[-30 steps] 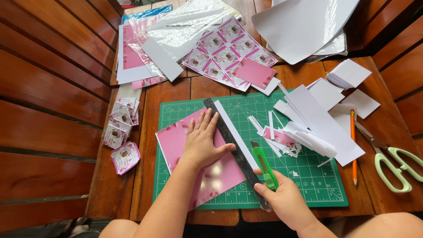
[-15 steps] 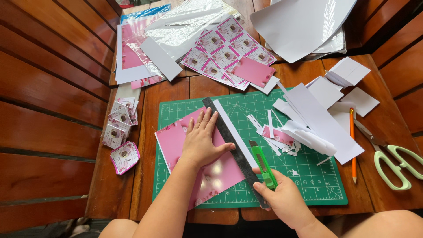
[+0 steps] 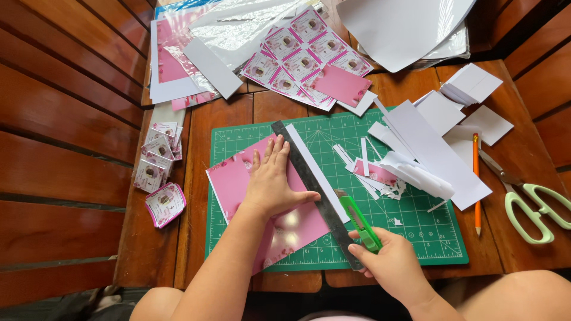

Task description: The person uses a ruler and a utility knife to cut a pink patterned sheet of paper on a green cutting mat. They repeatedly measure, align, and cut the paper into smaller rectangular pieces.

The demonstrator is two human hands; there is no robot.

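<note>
Left hand (image 3: 275, 185): flat on the pink sheet (image 3: 238, 184), fingers spread and open, thumb reaching out to pin the dark ruler (image 3: 309, 178). It grips nothing, it just presses down.

Right hand (image 3: 389, 261): fingers curled tight round the green utility knife (image 3: 358, 220), tip laid against the ruler's right edge, low on the mat.

What has changed: very little! Over the last second the left hand sits in the same spot on the sheet and the ruler lies on the same slant. The knife has edged only a touch along the ruler, close to its near end.

What that means: by my reading the stroke along the ruler is near its lower end, with the blade almost at the bottom edge of the sheet.

Pink sheet: lies on the green cutting mat (image 3: 416, 238), left half, under the palm, its right side tucked beneath the ruler. A white strip (image 3: 315, 169) runs just beside the ruler's far edge.

Offcuts: white paper scraps (image 3: 428, 148) heaped on the mat's right side.

Right of the mat: an orange pencil (image 3: 476, 178), then pale green scissors (image 3: 529, 205) on the wooden table (image 3: 196, 142).

Top: a sheet of printed pink cards (image 3: 303, 59).

Left: small cut cards (image 3: 156, 154) stacked near the table edge.
</note>
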